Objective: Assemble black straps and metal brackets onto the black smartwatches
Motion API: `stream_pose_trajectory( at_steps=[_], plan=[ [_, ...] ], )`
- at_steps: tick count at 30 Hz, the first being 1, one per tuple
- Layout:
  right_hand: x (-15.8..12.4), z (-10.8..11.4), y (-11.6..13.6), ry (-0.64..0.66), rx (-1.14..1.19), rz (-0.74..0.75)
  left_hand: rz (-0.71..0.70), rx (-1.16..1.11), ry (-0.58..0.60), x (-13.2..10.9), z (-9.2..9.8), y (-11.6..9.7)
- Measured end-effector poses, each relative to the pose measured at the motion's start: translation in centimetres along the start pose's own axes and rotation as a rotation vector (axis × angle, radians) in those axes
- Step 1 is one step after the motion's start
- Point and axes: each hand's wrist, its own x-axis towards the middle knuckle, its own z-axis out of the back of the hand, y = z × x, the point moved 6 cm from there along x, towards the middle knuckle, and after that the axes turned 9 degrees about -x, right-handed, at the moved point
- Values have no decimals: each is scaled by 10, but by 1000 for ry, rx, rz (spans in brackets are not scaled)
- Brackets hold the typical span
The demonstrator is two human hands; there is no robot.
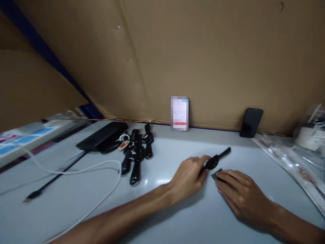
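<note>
My left hand (189, 176) is closed round one handle of a black spokeshave (212, 163). Its middle body and other handle stick out past my fingers, pointing up and to the right. Just to the right, my right hand (241, 195) pinches a small flat dark grey piece (215, 174) by its edge, low over the table. A corner of that piece shows beside the spokeshave's body; my fingers cover the rest, so its kind is unclear. Several more black spokeshaves (137, 149) lie bunched together on the table, left of my left hand.
A black case (104, 135) and a white cable (111, 189) lie at the left, near a power strip (33, 135). A lit phone (179, 113) and a dark phone (251, 122) lean against the cardboard wall (215, 61). Clear plastic packaging (291, 162) lies at the right.
</note>
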Motion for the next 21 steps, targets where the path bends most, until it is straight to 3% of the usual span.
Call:
stream_pose_trajectory(
  at_steps=[6, 9, 14, 18, 21],
  plan=[
    [2, -1, -1, 53, 106, -17, -72, 73, -62, 2, 4, 1],
    [1, -4, -14, 55, 127, -159, -109, 59, -76, 1, 4, 2],
    [-2, -2, -41, -58, 134, -365, -168, -28, -179, -1, 9, 4],
    [1, 0, -37, -52, 127, -324, -219, -24, -214, -4, 12, -4],
    [0, -5, -25, 22, 139, -254, -281, 65, -202, -4, 14, -12]
  ],
)
